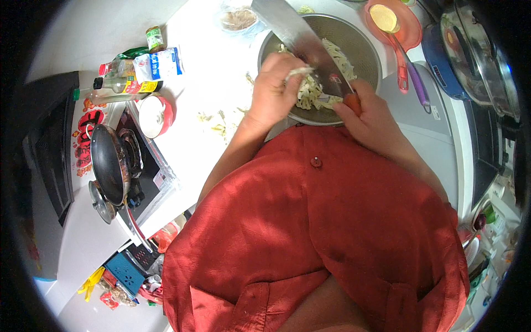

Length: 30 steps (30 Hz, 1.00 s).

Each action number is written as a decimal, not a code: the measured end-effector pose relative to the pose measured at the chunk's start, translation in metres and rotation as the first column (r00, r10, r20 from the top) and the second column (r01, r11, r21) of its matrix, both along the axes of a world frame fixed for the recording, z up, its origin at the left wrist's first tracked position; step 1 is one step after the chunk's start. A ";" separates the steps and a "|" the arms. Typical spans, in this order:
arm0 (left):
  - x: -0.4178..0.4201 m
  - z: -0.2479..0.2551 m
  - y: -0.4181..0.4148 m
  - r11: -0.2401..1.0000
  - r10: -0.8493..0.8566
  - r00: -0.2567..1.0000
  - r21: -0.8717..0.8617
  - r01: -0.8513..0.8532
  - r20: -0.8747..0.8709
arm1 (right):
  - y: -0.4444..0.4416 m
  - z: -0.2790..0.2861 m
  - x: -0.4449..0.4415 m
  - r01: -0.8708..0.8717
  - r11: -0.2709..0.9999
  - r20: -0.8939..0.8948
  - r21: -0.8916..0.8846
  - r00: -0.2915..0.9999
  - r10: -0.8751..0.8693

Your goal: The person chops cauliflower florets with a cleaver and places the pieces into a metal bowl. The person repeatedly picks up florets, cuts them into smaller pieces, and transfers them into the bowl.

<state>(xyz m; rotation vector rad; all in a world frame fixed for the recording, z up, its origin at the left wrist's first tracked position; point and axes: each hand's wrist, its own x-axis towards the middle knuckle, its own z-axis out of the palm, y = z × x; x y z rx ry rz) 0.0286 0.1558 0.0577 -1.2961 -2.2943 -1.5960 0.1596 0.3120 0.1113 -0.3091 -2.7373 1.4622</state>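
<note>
My right hand (371,112) grips the orange handle of a cleaver (307,45), whose broad metal blade slants up and left across a round metal basin (369,54). Over the basin's left part, my left hand (278,89) pinches a pale piece of cauliflower (299,71) between thumb and fingers, beside the blade. Cut cauliflower florets (309,93) lie in the basin below both hands, with more behind the blade. Small pale scraps (220,124) are scattered on the white countertop (199,91) to the left.
A plastic bag (240,20) stands behind the basin. At left are bottles (124,85), a seasoning packet (159,64), a red-and-white pot (155,116) and a wok (108,162) by the stove. At right lie a red strainer or ladle (401,45), a purple-handled ladle (419,87) and a glass-lidded pan (444,66).
</note>
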 end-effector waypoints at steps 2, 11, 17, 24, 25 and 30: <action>0.005 0.000 0.002 0.999 0.030 1.000 -0.024 -0.030 0.006 | -0.002 -0.003 -0.001 0.012 1.000 -0.011 0.017 1.000 -0.012; -0.008 -0.021 -0.003 0.958 0.100 0.871 0.189 -0.215 0.481 | 0.006 0.003 -0.002 0.129 0.992 0.050 -0.001 0.990 -0.129; -0.014 -0.004 0.000 0.936 -0.128 0.399 0.244 -0.254 0.908 | 0.013 -0.003 0.003 0.138 0.989 -0.012 -0.055 0.990 -0.138; -0.020 0.003 -0.004 0.918 -0.234 0.198 0.283 -0.278 0.952 | 0.010 0.002 0.006 0.133 0.985 0.015 -0.109 0.991 -0.132; -0.020 0.005 -0.005 0.920 -0.234 0.212 0.287 -0.267 0.949 | 0.009 0.002 0.007 0.132 0.983 0.038 -0.128 0.991 -0.128; -0.025 -0.007 -0.011 0.968 -0.057 0.501 0.170 -0.183 0.864 | 0.010 -0.001 0.011 0.118 0.982 0.058 -0.145 0.992 -0.111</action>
